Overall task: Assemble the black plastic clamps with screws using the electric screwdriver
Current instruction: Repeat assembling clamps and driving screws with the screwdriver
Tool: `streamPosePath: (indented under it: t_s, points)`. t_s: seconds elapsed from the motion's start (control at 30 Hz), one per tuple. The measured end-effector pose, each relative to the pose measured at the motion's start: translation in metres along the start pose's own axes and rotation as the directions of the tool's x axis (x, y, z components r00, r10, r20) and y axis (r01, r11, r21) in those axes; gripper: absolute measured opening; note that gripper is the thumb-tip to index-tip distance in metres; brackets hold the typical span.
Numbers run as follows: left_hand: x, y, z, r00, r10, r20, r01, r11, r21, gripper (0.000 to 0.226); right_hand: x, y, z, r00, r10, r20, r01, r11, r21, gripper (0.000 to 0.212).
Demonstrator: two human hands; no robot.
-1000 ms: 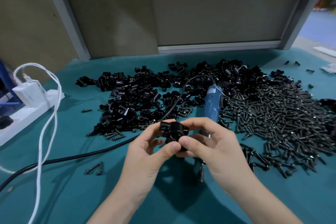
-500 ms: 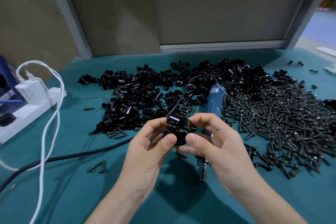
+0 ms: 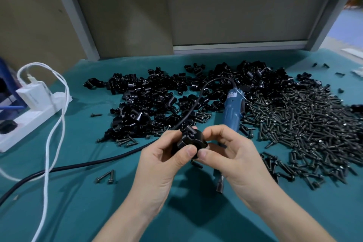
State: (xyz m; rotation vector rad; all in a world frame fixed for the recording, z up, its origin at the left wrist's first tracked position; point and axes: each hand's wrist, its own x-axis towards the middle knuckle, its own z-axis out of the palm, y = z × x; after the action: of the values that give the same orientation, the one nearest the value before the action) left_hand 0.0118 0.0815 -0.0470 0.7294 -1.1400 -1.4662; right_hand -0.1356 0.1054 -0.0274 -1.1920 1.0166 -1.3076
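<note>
A black plastic clamp [image 3: 189,139] is held above the teal table between both hands. My left hand [image 3: 163,163] grips it from the left with thumb and fingers. My right hand [image 3: 233,155] pinches it from the right. The blue electric screwdriver [image 3: 233,110] lies on the table just behind my hands, its bit end [image 3: 219,186] showing below my right hand. A heap of black clamp parts [image 3: 157,104] spreads behind and to the left. A wide pile of dark screws [image 3: 304,127] lies to the right.
The screwdriver's black cable [image 3: 78,166] runs left across the teal table [image 3: 78,212]. A white power strip [image 3: 25,122] with a charger and white cable [image 3: 57,124] sits at the left edge. Two loose screws [image 3: 106,177] lie near my left hand. A grey panel wall [image 3: 235,12] stands behind.
Both hands have turned the clamp between the fingers, and it now sits slightly more to the left. The screwdriver and the piles have not moved.
</note>
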Motion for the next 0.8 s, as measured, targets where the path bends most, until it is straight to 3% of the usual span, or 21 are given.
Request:
streamPosePath:
  t_s: [0.4, 0.57, 0.8]
  points:
    - [0.001, -0.002, -0.001, 1.0, -0.014, 0.01, 0.014, 1.0, -0.013, 0.057, 0.001, 0.004, -0.004, 0.999, 0.029, 0.041, -0.03, 0.999, 0.018, 0.02]
    - [0.002, 0.003, 0.0, 0.997, -0.021, 0.07, 0.025, 0.998, -0.056, 0.053, 0.0, -0.002, -0.005, 0.979, 0.103, 0.176, -0.156, 0.934, 0.321, 0.026]
    - [0.001, 0.009, 0.0, 0.971, -0.112, 0.209, 0.128, 0.99, -0.066, 0.058, 0.002, -0.003, -0.011, 0.942, 0.208, 0.263, -0.287, 0.906, 0.311, 0.03]
